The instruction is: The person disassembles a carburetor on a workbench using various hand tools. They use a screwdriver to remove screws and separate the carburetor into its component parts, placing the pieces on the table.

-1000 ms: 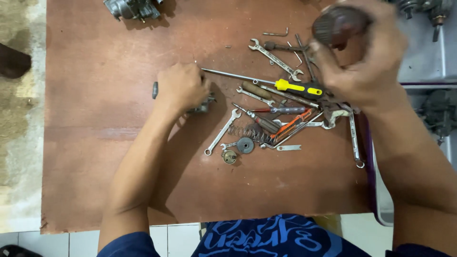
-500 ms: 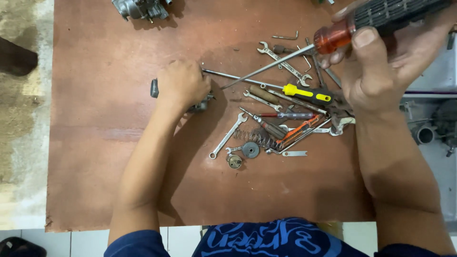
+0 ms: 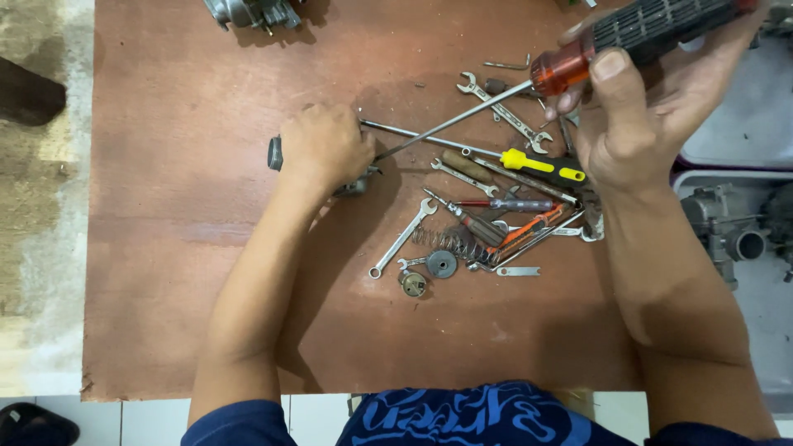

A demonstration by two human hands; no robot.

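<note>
Left hand point(image 3: 324, 149) fisted knuckles-up on the brown board point(image 3: 165, 248), forearm running straight back toward the body, fingers clamped over a small grey metal part point(image 3: 275, 154) whose dark end pokes out on the far side of the fist. Right hand point(image 3: 640, 116) raised above the board's far right corner, wrist bent, thumb and fingers wrapped round the black ribbed, orange-collared handle of a large screwdriver point(image 3: 578, 62). Long steel shaft slanting down and across to the left, tip meeting the held part just beside the left fist.

Between the two hands, a loose heap of tools flat on the board: yellow-and-black screwdriver point(image 3: 541, 164), several open-ended spanners point(image 3: 403, 238), a coil spring point(image 3: 446, 242), a small round disc point(image 3: 442, 264), a red-handled tester screwdriver point(image 3: 508, 204). No tray or box round them. Grey engine part point(image 3: 248, 11) at the board's far edge; more grey castings point(image 3: 731, 227) off to the right, inside a shallow grey tray.
</note>
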